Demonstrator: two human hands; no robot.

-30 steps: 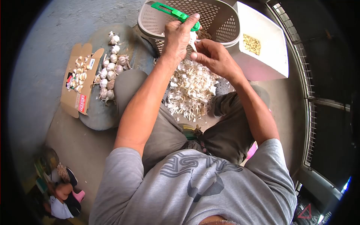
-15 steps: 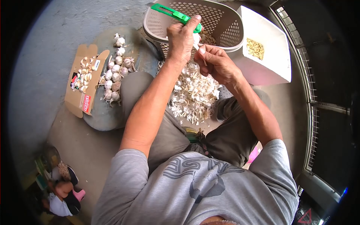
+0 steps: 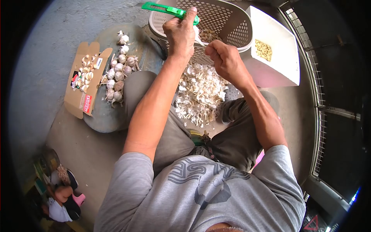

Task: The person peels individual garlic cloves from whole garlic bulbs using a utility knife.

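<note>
My left hand [image 3: 180,36] is closed around a green cutter knife [image 3: 167,9] and a white garlic piece [image 3: 196,34], mostly hidden by the fingers. The cutter points to the upper left. A thin pale strand of the garlic stretches toward my right hand [image 3: 226,58], whose fingers are pinched at its end. Both hands are over the near rim of the perforated basket [image 3: 239,27], which has garlic pieces in its bottom. Below them lies a heap of garlic skins [image 3: 201,92].
At left, whole garlic bulbs [image 3: 119,75] lie on a grey-blue surface [image 3: 104,118], beside a cardboard piece [image 3: 73,96] with cloves. A white box [image 3: 276,50] at right holds peeled cloves [image 3: 263,51]. Another person [image 3: 63,193] is at lower left.
Both hands have moved apart, the left up and to the left with the cutter, the right to the right. More of the pale strand shows between them.
</note>
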